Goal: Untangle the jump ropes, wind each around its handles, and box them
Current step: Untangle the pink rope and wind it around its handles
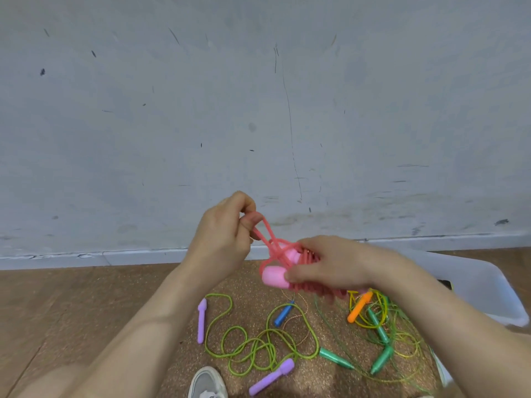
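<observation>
My right hand grips the pink handles of a jump rope, with coils of pink rope wound round them. My left hand pinches a loop of that pink rope and holds it up and to the left of the handles. Below on the floor lies a green rope with purple handles, loosely spread. To the right lies a tangle with a blue handle, an orange handle and green handles.
A white plastic box stands at the right, partly behind my right arm. A grey shoe shows at the bottom edge. The ropes lie on a brown speckled mat over wooden floor, close to a grey wall.
</observation>
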